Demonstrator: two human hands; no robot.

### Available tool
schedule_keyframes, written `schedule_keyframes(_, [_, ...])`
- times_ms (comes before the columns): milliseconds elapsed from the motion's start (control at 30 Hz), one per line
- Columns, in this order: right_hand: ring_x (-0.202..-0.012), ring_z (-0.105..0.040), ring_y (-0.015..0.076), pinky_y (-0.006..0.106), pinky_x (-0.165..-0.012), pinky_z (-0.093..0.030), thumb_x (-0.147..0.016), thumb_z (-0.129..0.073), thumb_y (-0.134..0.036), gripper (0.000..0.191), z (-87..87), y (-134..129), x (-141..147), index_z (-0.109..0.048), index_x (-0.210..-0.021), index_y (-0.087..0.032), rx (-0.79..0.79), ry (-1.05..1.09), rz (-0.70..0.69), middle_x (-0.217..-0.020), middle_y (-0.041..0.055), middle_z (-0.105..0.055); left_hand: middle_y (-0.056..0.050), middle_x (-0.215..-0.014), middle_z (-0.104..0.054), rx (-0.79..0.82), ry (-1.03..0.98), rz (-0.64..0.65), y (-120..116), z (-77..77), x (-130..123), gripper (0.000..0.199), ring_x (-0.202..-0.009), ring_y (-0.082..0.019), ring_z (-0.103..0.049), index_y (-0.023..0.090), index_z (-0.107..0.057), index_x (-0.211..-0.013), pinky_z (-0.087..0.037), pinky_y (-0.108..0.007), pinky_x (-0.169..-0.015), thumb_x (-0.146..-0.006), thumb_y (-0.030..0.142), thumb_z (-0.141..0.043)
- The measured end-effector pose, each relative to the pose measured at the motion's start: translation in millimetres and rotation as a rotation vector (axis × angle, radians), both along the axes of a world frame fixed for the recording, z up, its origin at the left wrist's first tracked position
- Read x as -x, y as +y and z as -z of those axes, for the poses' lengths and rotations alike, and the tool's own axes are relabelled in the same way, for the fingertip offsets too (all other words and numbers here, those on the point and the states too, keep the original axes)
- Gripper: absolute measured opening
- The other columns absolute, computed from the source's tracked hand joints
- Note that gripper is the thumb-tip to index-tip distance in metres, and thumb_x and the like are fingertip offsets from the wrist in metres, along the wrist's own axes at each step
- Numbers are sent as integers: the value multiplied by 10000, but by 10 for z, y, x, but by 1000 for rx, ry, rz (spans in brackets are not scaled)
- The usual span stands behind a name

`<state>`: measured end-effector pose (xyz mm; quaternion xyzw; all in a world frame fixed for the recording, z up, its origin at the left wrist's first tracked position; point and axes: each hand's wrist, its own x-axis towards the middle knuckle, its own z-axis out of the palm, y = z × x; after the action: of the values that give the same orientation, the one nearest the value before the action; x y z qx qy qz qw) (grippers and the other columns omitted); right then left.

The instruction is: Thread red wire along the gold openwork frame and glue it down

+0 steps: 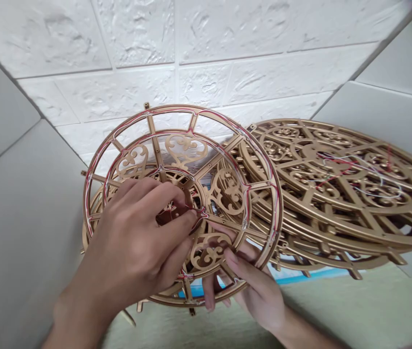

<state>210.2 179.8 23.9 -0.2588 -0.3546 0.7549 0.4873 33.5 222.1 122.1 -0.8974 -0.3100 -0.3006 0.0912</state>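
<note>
A round gold frame (240, 237) with spokes, scroll ornaments and red and white wires along its rings is tilted toward me. My left hand (136, 237) reaches over its centre, thumb and forefinger closed together at the inner ring on a thin wire (203, 212). The fingertips partly cover that wire. My right hand (256, 281) grips the lower right rim, thumb on the face and the other fingers behind and through the gaps. Beneath this frame, more gold frames show in part.
To the right leans a stack of similar gold frames (300, 203), loose red and white wires (365, 169) lying on top. A white brick-patterned wall (206, 43) stands behind, with grey panels (27, 194) at the sides. Something blue (300, 275) lies under the stack on the pale green surface (354, 310).
</note>
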Motion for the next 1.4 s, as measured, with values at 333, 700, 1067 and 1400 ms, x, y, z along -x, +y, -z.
schedule_keyframes(333, [-414,-581,117,212,-369,-304,-873,-640,-504,474,57,9,-4,-619,-1276,-256,0,7,6,-806,31,-691,-121,-897,-702,34,4,-17,-1,0,-35,242,-768,-271,-629,148,-747,-843,-530,-471,-639,-904,121,-515])
schedule_keyframes(700, [-434,-590,124,214,-375,-327,-850,-660,-535,507,60,32,27,-601,-1281,-273,-16,-22,14,-822,28,-692,-136,-908,-701,45,-12,-19,-22,10,-39,252,-778,-266,-641,132,-752,-870,-532,-433,-624,-917,116,-505])
schedule_keyframes(1067, [-425,-580,109,210,-391,-312,-885,-636,-509,481,58,32,16,-590,-1300,-269,-21,5,13,-814,23,-687,-153,-907,-702,49,-43,-10,-11,16,-54,261,-767,-282,-654,121,-763,-879,-550,-463,-603,-909,102,-504])
schedule_keyframes(1400, [-468,-599,121,225,-401,-288,-888,-611,-542,495,57,19,24,-570,-1318,-299,-51,-37,-3,-984,64,-718,-106,-887,-659,-79,-179,2,33,18,-6,187,-780,-200,-597,99,-712,-969,-502,-368,-669,-871,41,-564])
